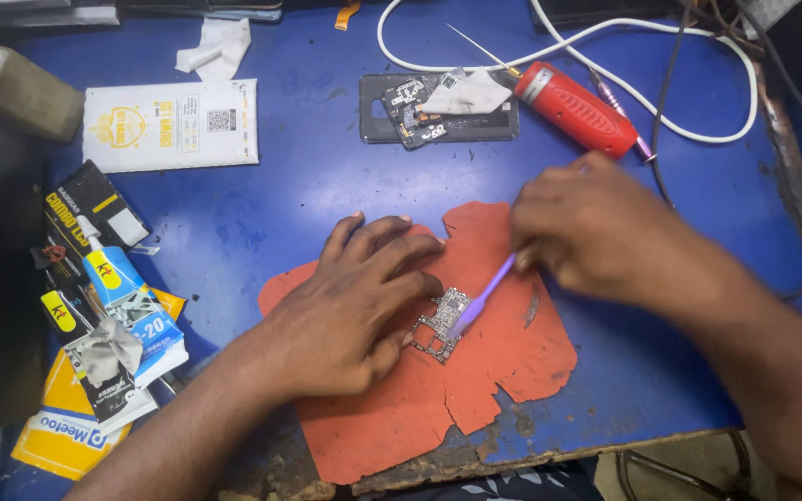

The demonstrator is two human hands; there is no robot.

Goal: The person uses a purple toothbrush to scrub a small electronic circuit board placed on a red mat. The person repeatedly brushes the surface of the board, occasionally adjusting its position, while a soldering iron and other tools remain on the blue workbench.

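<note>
A small phone circuit board (442, 325) lies on a torn orange mat (475, 399) on the blue table. My left hand (355, 301) rests flat on the mat, its fingertips and thumb pressing the board's left edge. My right hand (596, 232) grips the end of a thin purple tool (485, 297), whose tip lies across the board.
A dark phone back shell (378, 121) with loose parts and a white wipe sits behind, beside a red screwdriver (577, 107) and a white cable (698, 83). Glue tubes and packets (113, 306) crowd the left edge; a white packet (171, 123) lies at back left. The table's worn front edge (531, 455) is close.
</note>
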